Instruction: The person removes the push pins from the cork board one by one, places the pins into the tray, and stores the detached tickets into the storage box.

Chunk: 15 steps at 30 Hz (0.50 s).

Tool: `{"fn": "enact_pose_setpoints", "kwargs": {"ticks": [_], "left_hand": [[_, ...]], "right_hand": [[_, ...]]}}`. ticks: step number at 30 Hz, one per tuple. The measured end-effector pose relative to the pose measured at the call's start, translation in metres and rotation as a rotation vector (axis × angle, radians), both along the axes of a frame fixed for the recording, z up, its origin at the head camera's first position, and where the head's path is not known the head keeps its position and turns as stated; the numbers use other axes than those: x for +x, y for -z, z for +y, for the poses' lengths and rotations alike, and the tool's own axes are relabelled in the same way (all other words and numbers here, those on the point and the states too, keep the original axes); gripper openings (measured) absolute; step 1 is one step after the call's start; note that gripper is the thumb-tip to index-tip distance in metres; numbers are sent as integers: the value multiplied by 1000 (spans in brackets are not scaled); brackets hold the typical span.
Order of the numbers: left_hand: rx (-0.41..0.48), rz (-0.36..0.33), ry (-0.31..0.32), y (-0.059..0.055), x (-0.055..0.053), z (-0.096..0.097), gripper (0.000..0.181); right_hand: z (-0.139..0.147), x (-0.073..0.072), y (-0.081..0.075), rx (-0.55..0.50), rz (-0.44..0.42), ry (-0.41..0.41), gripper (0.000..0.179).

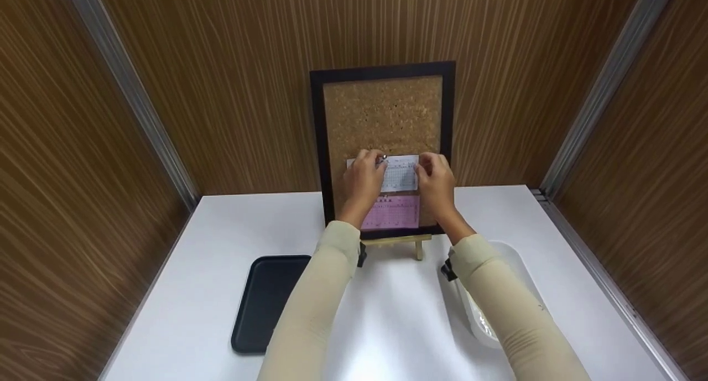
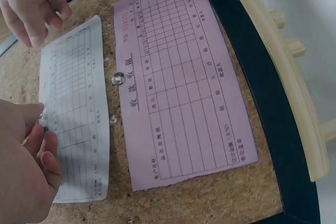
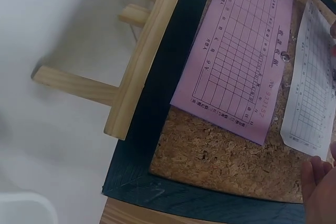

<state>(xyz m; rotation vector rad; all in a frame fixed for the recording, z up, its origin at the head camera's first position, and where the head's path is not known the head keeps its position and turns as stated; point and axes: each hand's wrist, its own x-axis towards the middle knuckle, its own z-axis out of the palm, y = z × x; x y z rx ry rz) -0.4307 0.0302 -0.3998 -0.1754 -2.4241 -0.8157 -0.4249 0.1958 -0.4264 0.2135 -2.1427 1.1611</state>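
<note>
A pink receipt slip (image 2: pixel 184 87) hangs on the cork board (image 1: pixel 381 110), a clear push pin (image 2: pixel 118 78) at its top edge. Just above it lies a white receipt slip (image 1: pixel 401 173) printed with a grid. My left hand (image 1: pixel 365 176) pinches a small shiny push pin (image 1: pixel 383 157) against the white slip's top edge. At that slip's right end, my right hand (image 1: pixel 437 182) holds the upper corner between thumb and fingers. In the right wrist view the slip's near end curves slightly off the cork, and fingertips (image 3: pixel 316 165) meet its corner.
The black-framed board leans on a small wooden easel (image 1: pixel 395 240) near the back wall. A black tray (image 1: pixel 271 303) lies on the white table at left, partly under the left sleeve. A white plastic container (image 1: pixel 511 254) stands at right beneath the right forearm.
</note>
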Motion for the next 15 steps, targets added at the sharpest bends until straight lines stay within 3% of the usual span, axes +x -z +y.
{"fn": "enact_pose_setpoints", "kwargs": {"ticks": [15], "left_hand": [[-7, 17, -33, 1, -4, 5, 16]], "right_hand": [[-9, -10, 0, 53, -20, 135, 18]]}}
